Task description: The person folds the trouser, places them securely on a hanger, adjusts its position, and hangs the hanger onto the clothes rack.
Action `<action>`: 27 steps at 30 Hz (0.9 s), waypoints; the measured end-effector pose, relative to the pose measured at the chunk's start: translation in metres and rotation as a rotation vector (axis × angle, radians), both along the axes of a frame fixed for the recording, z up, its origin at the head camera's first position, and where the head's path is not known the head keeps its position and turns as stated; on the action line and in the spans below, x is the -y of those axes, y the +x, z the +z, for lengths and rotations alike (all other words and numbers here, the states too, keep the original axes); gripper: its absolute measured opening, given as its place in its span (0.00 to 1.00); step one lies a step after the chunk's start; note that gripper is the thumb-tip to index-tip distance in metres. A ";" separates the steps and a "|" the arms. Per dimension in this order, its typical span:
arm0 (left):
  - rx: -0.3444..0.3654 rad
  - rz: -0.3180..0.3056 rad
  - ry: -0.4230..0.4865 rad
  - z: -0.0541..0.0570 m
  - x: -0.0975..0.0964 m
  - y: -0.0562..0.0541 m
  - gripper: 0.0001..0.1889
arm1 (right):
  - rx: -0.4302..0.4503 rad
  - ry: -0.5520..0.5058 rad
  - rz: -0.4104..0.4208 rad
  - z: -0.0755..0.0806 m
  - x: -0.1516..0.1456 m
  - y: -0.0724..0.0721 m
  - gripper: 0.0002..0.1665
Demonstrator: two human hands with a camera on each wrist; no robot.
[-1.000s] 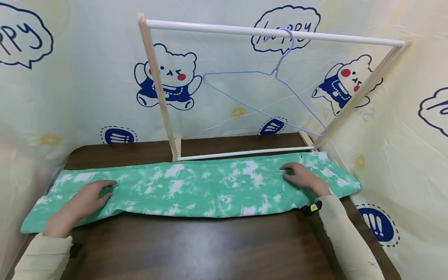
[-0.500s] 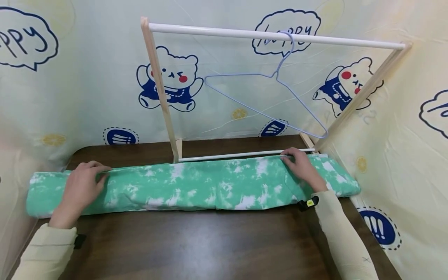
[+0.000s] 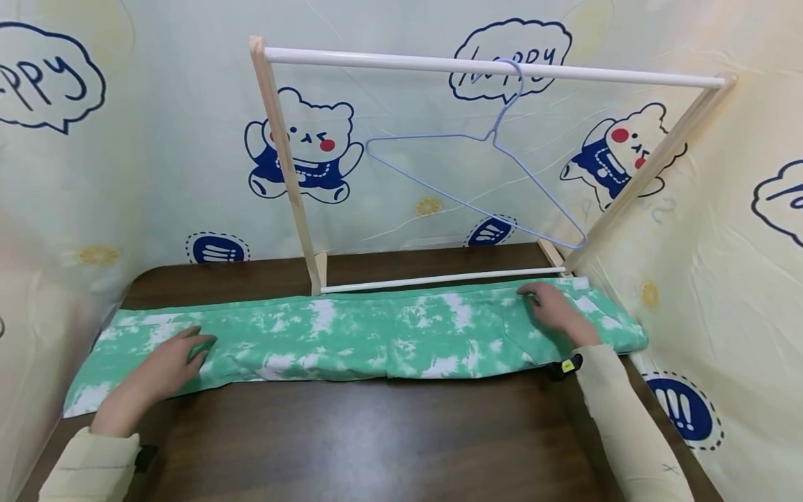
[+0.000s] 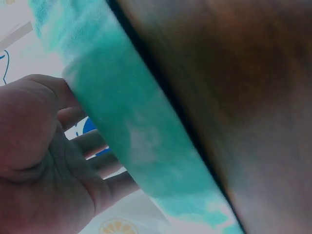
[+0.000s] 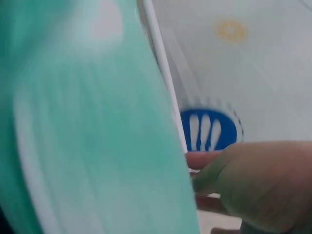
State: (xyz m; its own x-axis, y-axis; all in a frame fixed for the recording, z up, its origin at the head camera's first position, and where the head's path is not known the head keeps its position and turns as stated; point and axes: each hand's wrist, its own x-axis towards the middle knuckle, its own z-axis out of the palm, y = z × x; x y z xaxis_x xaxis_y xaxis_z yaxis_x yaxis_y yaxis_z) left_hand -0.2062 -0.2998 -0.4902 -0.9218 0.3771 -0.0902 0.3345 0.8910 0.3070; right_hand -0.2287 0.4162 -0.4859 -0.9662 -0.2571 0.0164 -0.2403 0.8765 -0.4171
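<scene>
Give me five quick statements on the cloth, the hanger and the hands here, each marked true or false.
1. The cloth is green and white. True.
2. The hanger lies on the cloth. False: the hanger hangs from the top bar.
3. The left hand and right hand are both at the cloth. True.
4. The right hand grips the hanger. False: neither hand touches it.
5. The wooden uprights stand beyond the cloth. True.
</scene>
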 end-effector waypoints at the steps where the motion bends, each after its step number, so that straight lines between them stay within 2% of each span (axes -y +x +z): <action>1: 0.015 0.004 0.011 0.000 0.000 0.002 0.18 | 0.012 0.027 -0.016 0.002 -0.008 0.001 0.19; 4: 0.063 0.022 0.045 0.000 0.001 0.006 0.23 | 0.047 0.070 -0.038 0.005 -0.030 0.004 0.20; 9: 0.124 0.037 0.089 -0.001 0.002 0.007 0.34 | 0.046 0.169 -0.040 0.004 -0.051 0.004 0.19; 12: 0.115 0.038 0.092 -0.004 0.002 0.007 0.35 | 0.035 0.220 -0.054 0.004 -0.056 0.002 0.18; 15: 0.100 0.042 0.082 -0.006 0.001 0.006 0.35 | -0.019 0.239 -0.034 0.009 -0.060 -0.003 0.14; 18: 0.095 0.045 0.077 -0.007 0.001 0.006 0.34 | -0.075 0.209 -0.047 0.022 -0.063 -0.006 0.13; 23: 0.110 0.047 0.061 -0.004 0.001 0.003 0.33 | -0.086 0.103 -0.124 0.046 -0.064 -0.010 0.15; 25: 0.120 0.047 0.054 -0.003 0.001 0.002 0.33 | -0.110 0.111 -0.152 0.049 -0.063 -0.014 0.15; 27: 0.128 0.046 0.050 -0.003 0.001 0.001 0.34 | -0.127 0.122 -0.177 0.044 -0.063 -0.018 0.14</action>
State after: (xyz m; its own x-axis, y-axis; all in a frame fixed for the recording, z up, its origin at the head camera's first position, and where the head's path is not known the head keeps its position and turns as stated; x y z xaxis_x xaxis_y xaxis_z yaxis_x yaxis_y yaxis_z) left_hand -0.2055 -0.3009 -0.4928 -0.9206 0.3412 -0.1901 0.2485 0.8871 0.3889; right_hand -0.2467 0.4789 -0.4416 -0.9886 -0.0912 0.1199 -0.1220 0.9515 -0.2822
